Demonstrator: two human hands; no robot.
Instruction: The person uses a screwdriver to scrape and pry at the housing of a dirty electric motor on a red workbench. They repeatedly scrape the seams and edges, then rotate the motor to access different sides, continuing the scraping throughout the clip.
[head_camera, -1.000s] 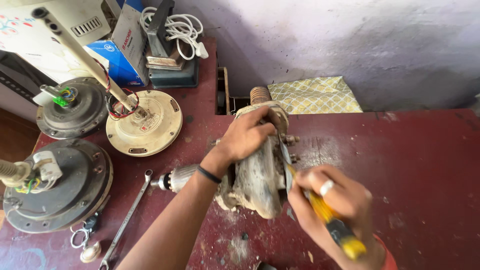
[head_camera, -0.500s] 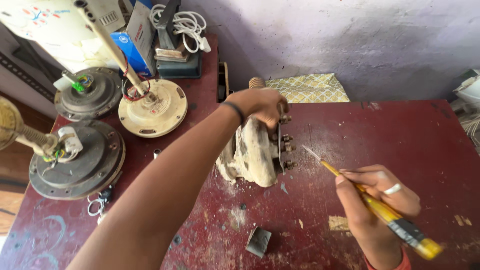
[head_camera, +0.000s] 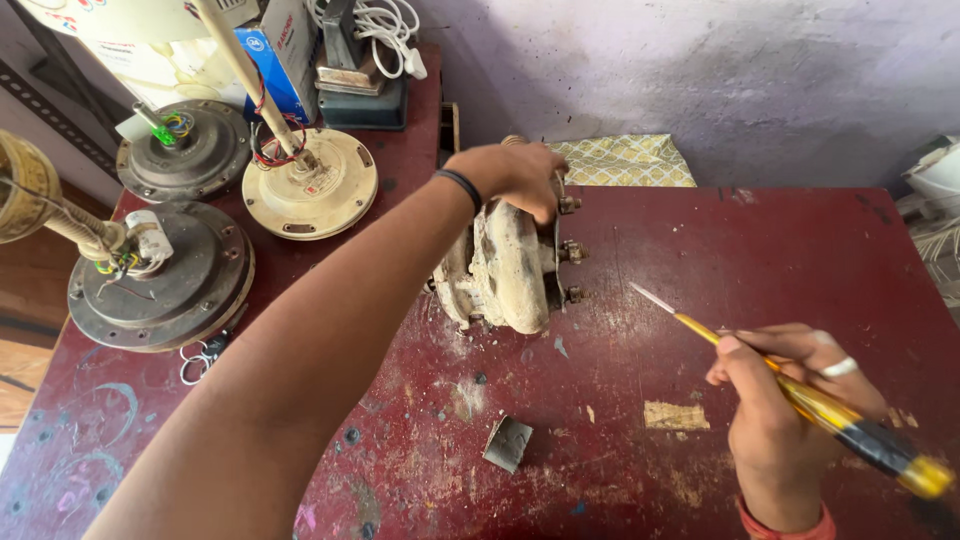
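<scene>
While the left hand (head_camera: 515, 172) grips the top of the fan motor housing (head_camera: 505, 268), the housing stands on edge near the middle of the red bench (head_camera: 760, 250), its flat faces turned left and right and its bolts (head_camera: 570, 250) projecting toward the right. Left fingers are curled and pressed over the upper rim, in firm contact; the thumb side is hidden behind the casing.

The right hand (head_camera: 790, 420) lies well apart from the housing, to its right and nearer the person. Its fingers are closed around the yellow-and-black handle of a screwdriver (head_camera: 800, 395). The tool's long axis runs from lower right to upper left, the bare tip (head_camera: 640, 291) pointing at the bolted face but not touching it. The left hand is plainly the nearer to the housing.

Two dark fan motors (head_camera: 160, 275) and a cream one (head_camera: 310, 185) sit at the left of the bench; a small grey scrap (head_camera: 508, 443) lies in front.
</scene>
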